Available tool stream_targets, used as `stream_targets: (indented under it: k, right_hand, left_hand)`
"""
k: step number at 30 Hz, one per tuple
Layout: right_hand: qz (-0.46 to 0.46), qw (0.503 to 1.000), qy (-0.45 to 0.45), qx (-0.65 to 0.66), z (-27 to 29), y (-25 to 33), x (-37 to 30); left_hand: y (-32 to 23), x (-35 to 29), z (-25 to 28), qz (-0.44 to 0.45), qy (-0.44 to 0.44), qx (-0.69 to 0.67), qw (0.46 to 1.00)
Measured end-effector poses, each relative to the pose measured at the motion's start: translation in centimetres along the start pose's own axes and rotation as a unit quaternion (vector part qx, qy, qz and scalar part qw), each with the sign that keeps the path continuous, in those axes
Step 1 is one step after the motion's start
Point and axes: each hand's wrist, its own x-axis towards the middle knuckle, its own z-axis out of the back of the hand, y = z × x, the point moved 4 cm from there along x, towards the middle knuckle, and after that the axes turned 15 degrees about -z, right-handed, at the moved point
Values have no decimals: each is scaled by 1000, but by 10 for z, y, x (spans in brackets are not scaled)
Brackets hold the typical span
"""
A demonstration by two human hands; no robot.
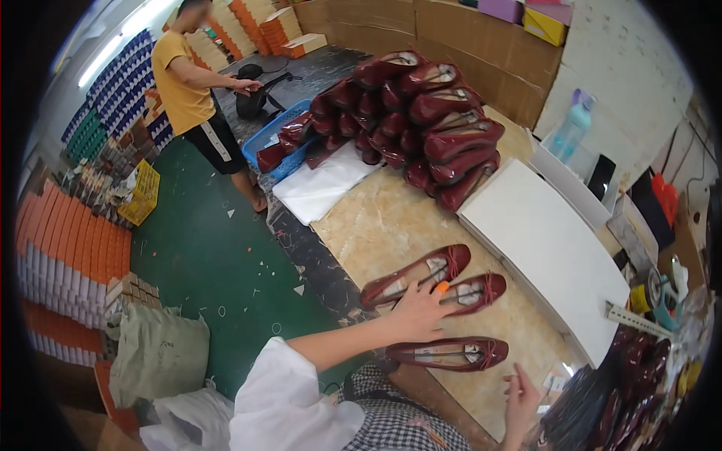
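Note:
Three glossy dark red ballet flats with small bows lie on the marbled tabletop in front of me. My left hand reaches across and grips the heel end of the middle ballet flat; an orange cover sits on one of its fingers. Just beyond it lies the far ballet flat, and on the near side rests another ballet flat. By the table's near right part, my right hand is held with its index finger stretched and the others loosely bent, with nothing visible in it.
A heap of dark red shoes rises at the back, beside a blue basket and white sheets. A white box borders the right side. More bagged shoes lie near right. Another person stands far left.

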Motion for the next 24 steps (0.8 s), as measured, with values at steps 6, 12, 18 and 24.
stream_targets:
  k: [6,12,18,24]
  right_hand:
    - [26,998,-38,-33,-21,-1,25]
    - [26,996,-66,-49,0,28,26]
    - [26,966,-153,-207,48,-13,-2]
    - [-19,957,-121,-264,40,-14,-16]
  left_hand:
    - [-45,-9,-7,-68,-98,-7,993]
    - [-13,-23,8,-37,-46,-158,986]
    - [146,-136,233,183,-349,-151,907]
    - [422,-159,315,461,-396,150,780]
